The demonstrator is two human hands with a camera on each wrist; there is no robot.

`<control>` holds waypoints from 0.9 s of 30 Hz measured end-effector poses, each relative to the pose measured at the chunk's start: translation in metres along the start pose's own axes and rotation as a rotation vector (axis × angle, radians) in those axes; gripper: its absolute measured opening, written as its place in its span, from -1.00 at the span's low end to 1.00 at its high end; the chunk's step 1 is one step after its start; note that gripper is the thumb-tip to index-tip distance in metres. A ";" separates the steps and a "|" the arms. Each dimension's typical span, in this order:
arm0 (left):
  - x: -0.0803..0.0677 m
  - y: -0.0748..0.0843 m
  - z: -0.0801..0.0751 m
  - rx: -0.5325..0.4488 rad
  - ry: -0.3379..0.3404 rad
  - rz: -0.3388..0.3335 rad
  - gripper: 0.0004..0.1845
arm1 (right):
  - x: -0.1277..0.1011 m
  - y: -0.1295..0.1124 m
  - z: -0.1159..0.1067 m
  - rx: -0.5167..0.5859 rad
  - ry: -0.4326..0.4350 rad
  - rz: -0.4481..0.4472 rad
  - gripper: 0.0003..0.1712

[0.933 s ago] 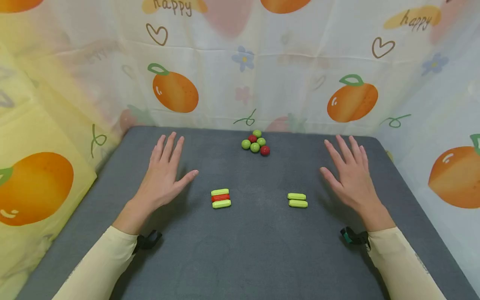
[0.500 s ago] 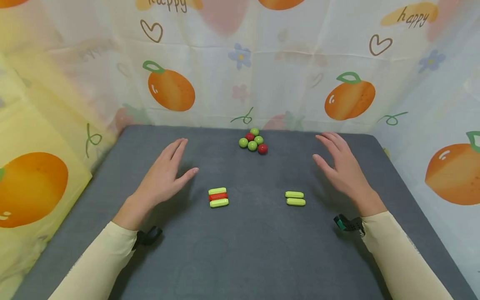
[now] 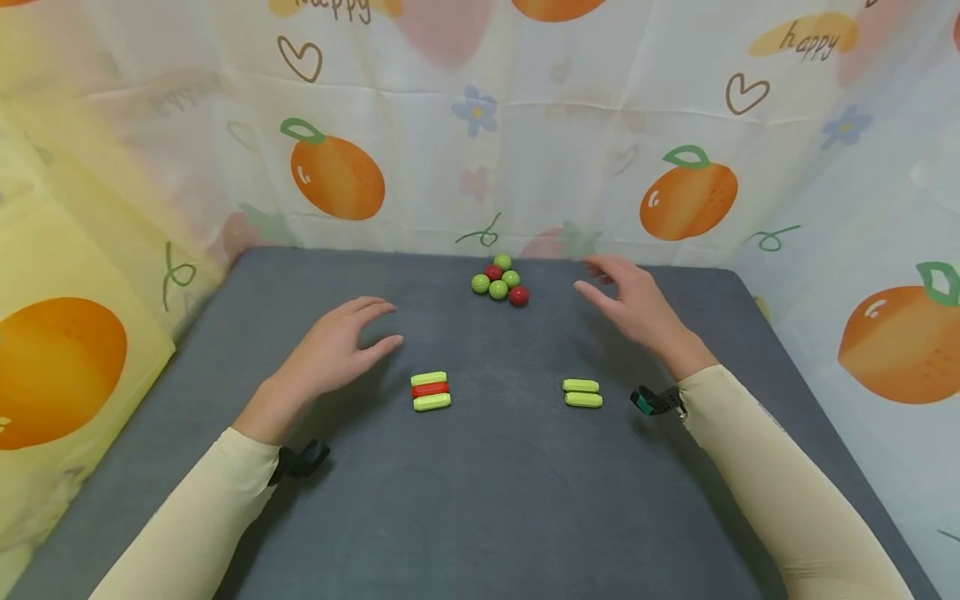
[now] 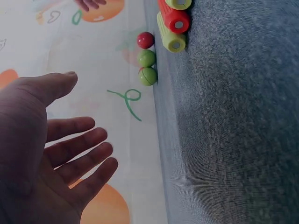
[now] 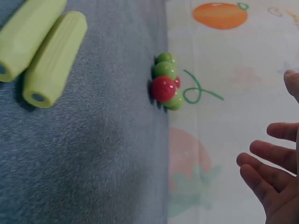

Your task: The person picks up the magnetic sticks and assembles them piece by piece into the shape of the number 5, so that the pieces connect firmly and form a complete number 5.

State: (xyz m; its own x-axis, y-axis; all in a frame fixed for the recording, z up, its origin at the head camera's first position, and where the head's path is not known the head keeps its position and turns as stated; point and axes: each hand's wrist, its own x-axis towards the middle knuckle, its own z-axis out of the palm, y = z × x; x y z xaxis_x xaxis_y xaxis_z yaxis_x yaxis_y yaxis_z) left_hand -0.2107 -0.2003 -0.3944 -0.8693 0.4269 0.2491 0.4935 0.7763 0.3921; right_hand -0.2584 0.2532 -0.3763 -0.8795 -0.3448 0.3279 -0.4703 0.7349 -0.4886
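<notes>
orange-printed cloth [image 3: 480, 125] hangs as a backdrop round three sides of a grey felt counter [image 3: 495, 492], with hearts, small flowers and the word "happy" among the fruit.

at 12 o'clock on the counter, close to the far edge, sits a cluster of small balls [image 3: 498, 282], four green and two red, all touching. the right hand [image 3: 633, 308] hovers at about 1 o'clock, just beside the cluster on its right, palm down; its grip is wide, fingers spread and loosely bent, and it holds nothing. the fingertips [image 3: 588, 267] point toward the balls and stand apart from them. the right wrist view shows the red ball [image 5: 163, 88] at the front of the green ones, with the fingers at the frame's right edge, clear of them.

the left hand [image 3: 333, 350] hovers low at about 10 o'clock, its grip also wide and relaxed, with nothing in it. its thumb points toward a stack of three short cylinders [image 3: 431, 390], green, red, green, lying side by side and touching, near the hand but not in contact with it.

at about 3 o'clock from that stack, well apart, lie two green cylinders [image 3: 582, 392], side by side and touching, just inside the right forearm. both arms wear cream sleeves [image 3: 757, 467], each with a dark wrist strap.
</notes>
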 end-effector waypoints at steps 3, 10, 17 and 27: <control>0.004 0.000 0.002 -0.006 -0.026 0.011 -0.40 | 0.010 -0.001 0.003 0.033 -0.004 0.010 -0.39; 0.013 0.003 0.011 -0.079 -0.105 0.057 -0.47 | 0.028 -0.001 0.011 0.088 -0.036 0.035 -0.38; 0.018 0.004 0.022 -0.144 -0.167 0.063 -0.55 | 0.048 0.000 0.029 0.107 -0.072 0.076 -0.41; 0.019 0.004 0.029 -0.160 -0.198 0.064 -0.66 | 0.065 0.005 0.060 0.102 -0.090 0.151 -0.55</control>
State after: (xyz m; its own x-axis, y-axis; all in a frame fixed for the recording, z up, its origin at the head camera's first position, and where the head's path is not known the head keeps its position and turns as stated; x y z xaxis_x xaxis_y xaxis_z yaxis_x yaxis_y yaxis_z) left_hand -0.2260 -0.1756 -0.4139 -0.8165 0.5675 0.1060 0.5319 0.6680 0.5204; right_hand -0.3225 0.1999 -0.4058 -0.9415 -0.2894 0.1728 -0.3332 0.7211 -0.6075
